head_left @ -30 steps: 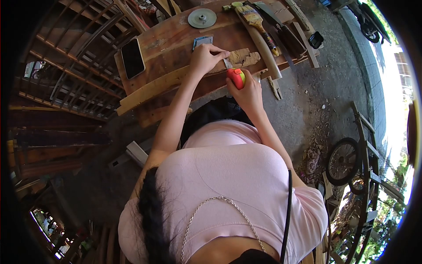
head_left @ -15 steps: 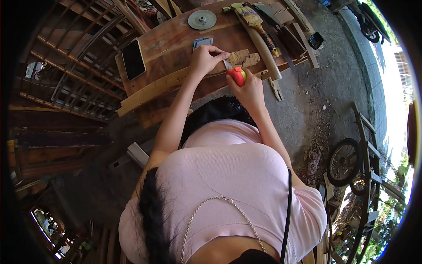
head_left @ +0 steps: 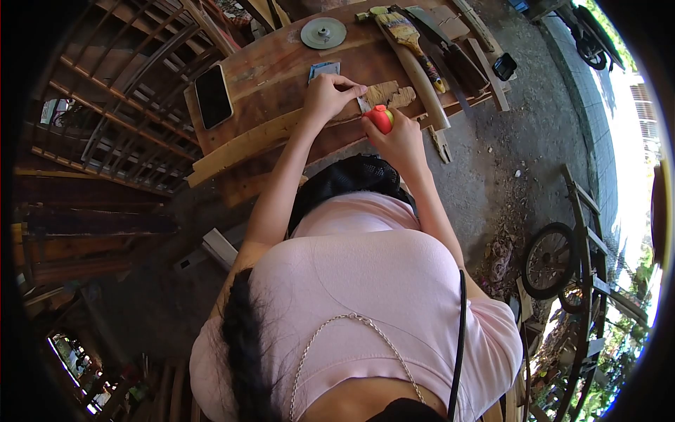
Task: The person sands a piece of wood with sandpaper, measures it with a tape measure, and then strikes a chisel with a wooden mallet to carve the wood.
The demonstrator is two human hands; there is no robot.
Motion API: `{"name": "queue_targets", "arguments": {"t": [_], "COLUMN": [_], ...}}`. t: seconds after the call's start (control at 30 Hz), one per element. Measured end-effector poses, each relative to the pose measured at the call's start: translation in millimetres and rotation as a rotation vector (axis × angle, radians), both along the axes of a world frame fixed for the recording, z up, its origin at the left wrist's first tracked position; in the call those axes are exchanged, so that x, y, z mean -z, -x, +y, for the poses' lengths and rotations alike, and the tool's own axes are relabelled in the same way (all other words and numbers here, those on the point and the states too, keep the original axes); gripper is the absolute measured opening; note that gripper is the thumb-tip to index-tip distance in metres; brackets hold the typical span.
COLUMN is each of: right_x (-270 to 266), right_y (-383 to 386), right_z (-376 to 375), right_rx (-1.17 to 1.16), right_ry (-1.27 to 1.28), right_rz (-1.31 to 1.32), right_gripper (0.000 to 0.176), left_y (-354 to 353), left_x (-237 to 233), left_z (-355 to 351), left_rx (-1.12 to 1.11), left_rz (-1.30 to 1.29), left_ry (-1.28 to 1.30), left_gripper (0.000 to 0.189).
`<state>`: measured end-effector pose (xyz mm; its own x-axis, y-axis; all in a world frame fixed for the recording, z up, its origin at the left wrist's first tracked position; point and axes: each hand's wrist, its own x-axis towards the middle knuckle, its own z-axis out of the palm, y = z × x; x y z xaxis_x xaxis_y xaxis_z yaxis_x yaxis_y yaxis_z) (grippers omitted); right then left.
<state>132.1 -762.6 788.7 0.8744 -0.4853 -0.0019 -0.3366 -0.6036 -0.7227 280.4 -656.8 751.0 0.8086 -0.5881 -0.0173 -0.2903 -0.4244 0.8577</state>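
The left hand (head_left: pixel 325 97) is on the table (head_left: pixel 271 95), and its fingers are bent down and pressed on one end of a small bumpy wood piece (head_left: pixel 388 93). The fingertips come together at the top of that piece, so the hand is pinching it and holding it flat. The wood piece lies near the front edge of the table, between the two hands and a long pale stick (head_left: pixel 427 88). The right hand (head_left: pixel 399 141) is just beside the left one, a bit closer to the body. It is closed tight around a red tool (head_left: pixel 382 118) with a little yellow on it. A short shiny blade (head_left: pixel 364 103) sticks out of the red tool and touches the wood piece right by the left fingertips. Behind the left hand is a small blue card (head_left: pixel 324 68), lying flat. A black phone (head_left: pixel 213 96) lies flat on the left part of the table, well away from the hands. A round gray disc (head_left: pixel 323 32) sits at the far side of the table. A brush (head_left: pixel 403 27) with light bristles lies at the far right, near the top of the long stick. Off the table, on the gray ground (head_left: pixel 492 162), there is a small wheel (head_left: pixel 548 259) far to the right. The person wears a pink shirt (head_left: pixel 365 281).
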Motion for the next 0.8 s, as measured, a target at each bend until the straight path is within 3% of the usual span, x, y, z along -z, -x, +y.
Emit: {"name": "queue_targets", "arguments": {"t": [0.8], "right_x": [-6.5], "right_y": [-4.7], "right_z": [-2.3], "right_rx": [0.004], "right_ry": [0.024], "right_rz": [0.046], "right_gripper": [0.044], "left_y": [-0.7], "left_x": [1.1], "left_z": [-3.4], "left_rx": [-0.008], "left_rz": [-0.037], "left_ry": [-0.023], "left_gripper": [0.032]}}
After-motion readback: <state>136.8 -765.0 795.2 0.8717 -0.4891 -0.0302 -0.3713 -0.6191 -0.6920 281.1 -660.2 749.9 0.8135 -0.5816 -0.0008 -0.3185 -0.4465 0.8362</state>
